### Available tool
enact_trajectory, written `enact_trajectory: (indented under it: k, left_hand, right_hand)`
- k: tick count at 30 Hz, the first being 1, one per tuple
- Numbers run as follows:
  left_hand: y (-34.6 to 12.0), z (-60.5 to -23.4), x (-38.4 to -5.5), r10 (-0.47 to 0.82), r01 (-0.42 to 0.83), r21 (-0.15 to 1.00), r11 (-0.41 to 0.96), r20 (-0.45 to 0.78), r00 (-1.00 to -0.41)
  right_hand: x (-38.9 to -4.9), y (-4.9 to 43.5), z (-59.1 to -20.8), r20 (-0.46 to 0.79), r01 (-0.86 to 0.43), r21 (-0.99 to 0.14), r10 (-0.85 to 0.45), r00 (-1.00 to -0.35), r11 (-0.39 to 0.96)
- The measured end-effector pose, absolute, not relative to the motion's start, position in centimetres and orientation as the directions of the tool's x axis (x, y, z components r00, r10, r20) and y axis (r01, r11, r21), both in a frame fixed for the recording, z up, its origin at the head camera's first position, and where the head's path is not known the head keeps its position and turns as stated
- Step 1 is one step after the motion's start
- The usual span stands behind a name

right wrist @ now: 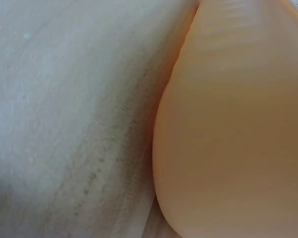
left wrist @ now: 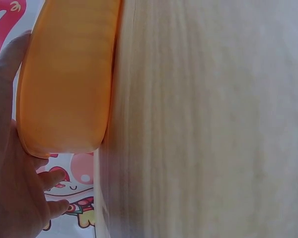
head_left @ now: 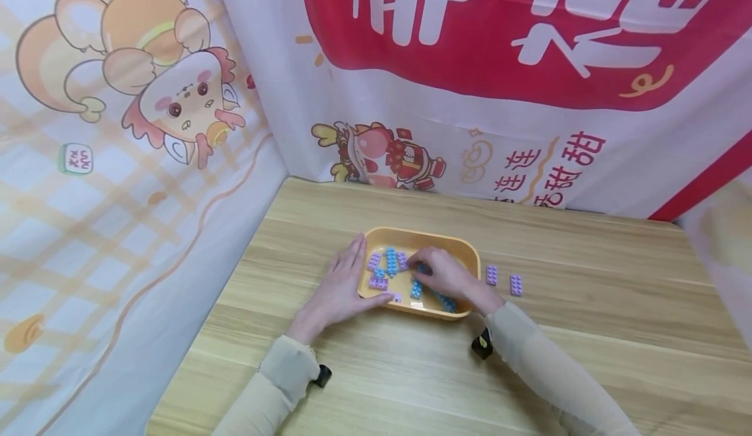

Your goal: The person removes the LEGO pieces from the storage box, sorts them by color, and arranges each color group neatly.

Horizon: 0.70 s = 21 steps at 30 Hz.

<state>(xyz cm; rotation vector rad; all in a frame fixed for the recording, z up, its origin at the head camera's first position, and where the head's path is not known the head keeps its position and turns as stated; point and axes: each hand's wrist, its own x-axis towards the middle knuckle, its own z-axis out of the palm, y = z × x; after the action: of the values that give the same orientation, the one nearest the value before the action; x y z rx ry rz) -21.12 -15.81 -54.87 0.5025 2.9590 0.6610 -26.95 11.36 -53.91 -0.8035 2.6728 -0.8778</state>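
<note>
A shallow yellow-orange tray (head_left: 429, 232) holds several purple and blue toy building bricks. My left hand (head_left: 337, 292) rests against the tray's left end, fingers extended along it and thumb reaching over the front rim. From the left wrist, that hand (left wrist: 15, 163) lies beside the orange tray wall (left wrist: 64, 89). My right hand (head_left: 443, 273) reaches into the tray with bent fingers, over blue bricks; its fingertips are partly hidden, so whether they pinch one is unclear. Near it lie a blue brick (head_left: 416, 288) and a purple brick (head_left: 402, 260). The right wrist view shows only tray wall (right wrist: 233, 129) and a blurred pale surface.
Two purple bricks, one (head_left: 491, 275) nearer the tray and another (head_left: 516, 285) farther right, lie on the wooden table (head_left: 587, 279). Printed cloths hang behind the table (head_left: 376, 90) and along its left side (head_left: 147, 227).
</note>
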Motion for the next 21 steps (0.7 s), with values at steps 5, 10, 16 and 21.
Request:
enact_trajectory:
  k: [5,10,16,21]
  left_hand:
    - [-15.8,-54.8,-21.1,0.33,0.297,0.435,0.85,0.002,-0.944]
    - [-15.7,-54.8,-21.1,0.327,0.293,0.43,0.854,-0.005,-0.945]
    - [-15.8,-54.8,-21.1,0.328,0.298,0.421,0.857,0.001,-0.945]
    - [-15.8,-54.9,-21.1,0.331,0.303,0.417,0.857,0.005,-0.944]
  right_hand:
    - [-27.1,11.1,-54.0,0.005,-0.43,-0.607,-0.538,-0.843,0.668]
    - [-27.5,10.8,-54.0,0.036,-0.488,-0.516,-0.552,-0.833,0.704]
    - [-27.8,10.3,-53.8,-0.014,-0.496,-0.457,-0.563,-0.826,0.739]
    - [-27.9,10.0,-54.0,-0.034,-0.478,-0.457,-0.552,-0.833,0.75]
